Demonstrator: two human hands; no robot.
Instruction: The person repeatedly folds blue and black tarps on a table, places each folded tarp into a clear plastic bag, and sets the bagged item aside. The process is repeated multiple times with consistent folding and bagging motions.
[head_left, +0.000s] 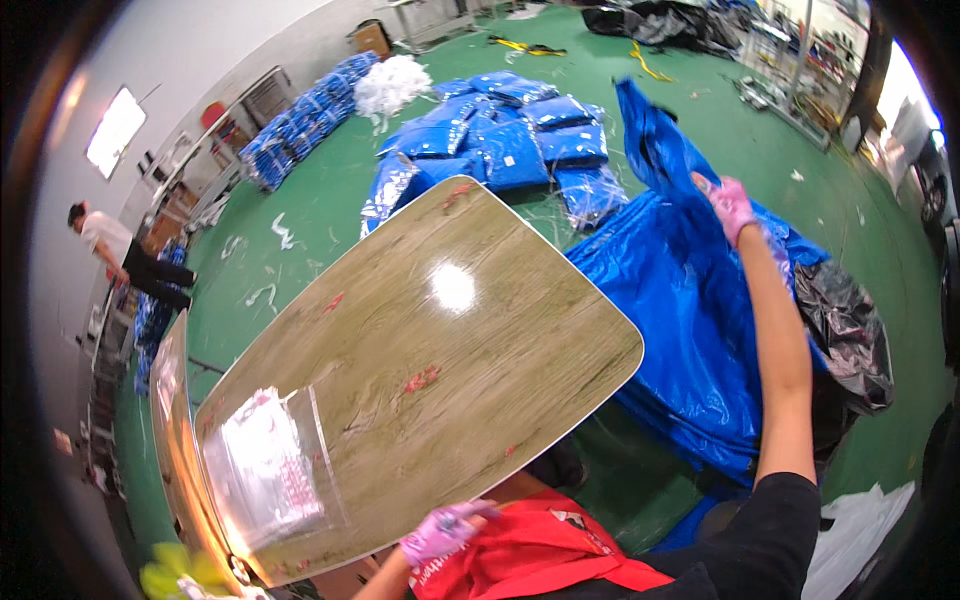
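My right hand (727, 206), in a pink glove with bare fingertips, grips the upper part of a blue plastic sheet or bag (675, 322). Its raised end stands up beyond the hand, and the rest hangs in folds to the right of a wood-patterned folding table (390, 322). Low in the view, my left hand (450, 529) wears a similar glove and lies at the table's near edge, beside a red apron (525, 551). Nothing shows in its loosely extended fingers. On the table's left end lies a stack of clear plastic bags (266, 465), bright with glare.
Blue packages in clear wrap (510, 146) cover the green floor (315, 217) beyond the table. A white heap (394, 84) and strapped blue bundles (307, 120) line the wall. At far left a person (120, 247) stands. Black plastic (844, 337) lies right.
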